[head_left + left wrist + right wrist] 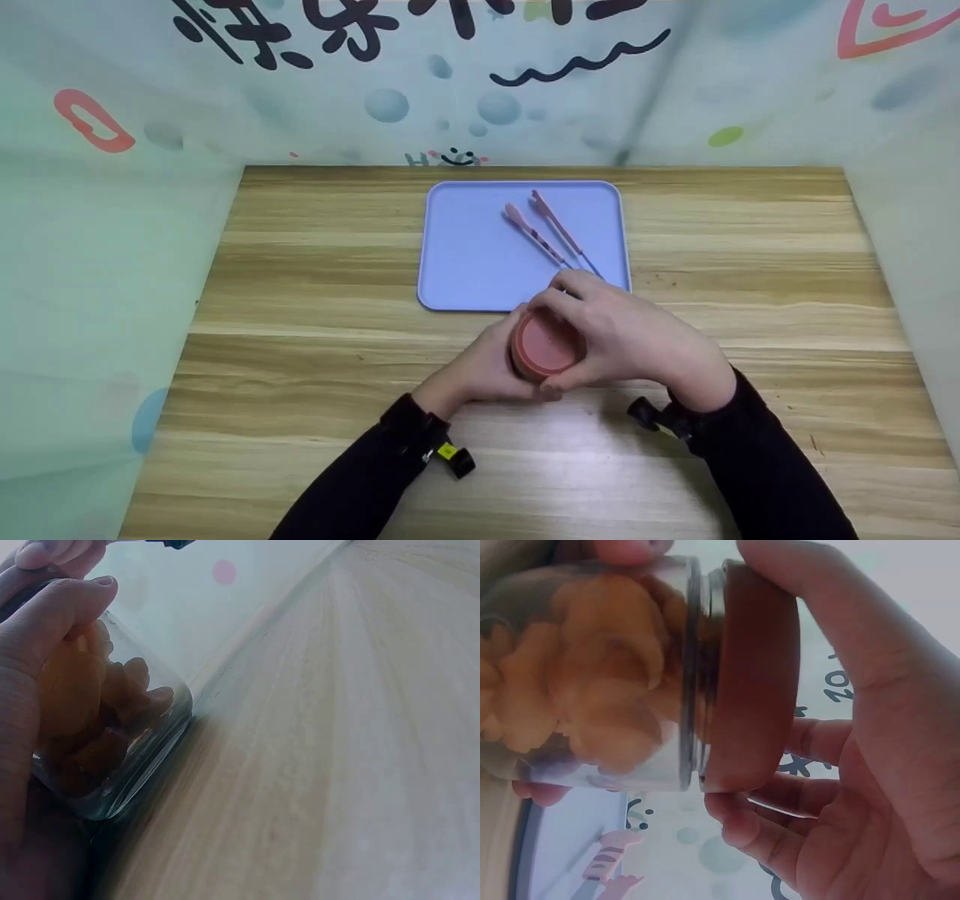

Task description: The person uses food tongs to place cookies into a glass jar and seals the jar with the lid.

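Note:
A clear jar (592, 675) packed with orange-brown pieces of food (97, 705) stands between my two hands, just in front of the tray. My left hand (499, 364) wraps round the jar's body. With thumb and fingers, my right hand (622, 334) grips the rim of the reddish-brown lid (550, 343). In the right wrist view the lid sits on the jar's mouth, with a narrow band of clear neck showing below it. Whether the lid is tight or loose, I cannot tell.
A light purple tray (472, 255) lies behind the hands on the wooden table (315, 375). On it rest two slim pink-handled utensils (536, 236), their near ends partly hidden by the right hand. A printed cloth (300, 112) hangs along the table's back and sides.

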{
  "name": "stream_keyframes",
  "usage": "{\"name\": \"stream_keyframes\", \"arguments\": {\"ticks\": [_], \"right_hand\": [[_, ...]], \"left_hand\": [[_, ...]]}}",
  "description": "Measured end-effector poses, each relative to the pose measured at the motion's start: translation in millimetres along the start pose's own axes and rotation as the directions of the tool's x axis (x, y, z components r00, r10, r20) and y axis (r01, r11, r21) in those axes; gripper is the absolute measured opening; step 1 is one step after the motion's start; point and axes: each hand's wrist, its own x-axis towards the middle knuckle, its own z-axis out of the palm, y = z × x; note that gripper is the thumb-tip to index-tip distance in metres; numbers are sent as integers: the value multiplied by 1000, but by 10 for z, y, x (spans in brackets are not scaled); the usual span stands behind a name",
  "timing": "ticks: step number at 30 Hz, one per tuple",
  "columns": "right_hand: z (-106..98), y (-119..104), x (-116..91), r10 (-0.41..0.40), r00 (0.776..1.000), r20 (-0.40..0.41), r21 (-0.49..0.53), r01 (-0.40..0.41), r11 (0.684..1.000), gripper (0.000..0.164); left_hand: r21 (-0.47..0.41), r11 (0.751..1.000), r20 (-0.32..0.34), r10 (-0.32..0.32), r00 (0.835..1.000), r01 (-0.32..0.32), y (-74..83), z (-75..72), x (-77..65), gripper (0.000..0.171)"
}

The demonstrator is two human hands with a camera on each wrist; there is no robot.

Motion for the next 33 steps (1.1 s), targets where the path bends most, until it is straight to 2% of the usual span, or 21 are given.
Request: {"name": "stream_keyframes", "arguments": {"ticks": [3,7,11,15,18,22,27,33], "right_hand": [[-19,-6,-22,19,1000,18,3,-19,1000,90],[-48,11,-66,26,999,45,35,-27,999,96],[-83,48,-100,42,997,66,40,-45,998,86],[-135,83,-124,99,992,74,-16,-98,995,75],[-171,96,-135,111,993,50,-37,-109,993,77],[-156,75,-106,24,1000,14,-12,-24,1000,86],[-70,40,-35,-110,993,34,58,108,992,88],[-33,38,-12,-144,986,87,85,137,987,87]], "left_hand": [[17,1000,11,-16,1000,15,102,-25,-12,98],[33,999,9,-13,1000,13,98,-16,-15,94],[15,1000,7,20,1000,-20,79,-4,-9,89],[-16,999,16,39,999,-38,72,5,4,89],[-11,999,23,39,999,-39,80,7,9,89],[19,999,17,35,999,-35,90,-7,-3,92],[59,998,8,9,1000,-10,105,-14,-17,97],[30,999,8,11,1000,-11,99,2,0,95]]}}
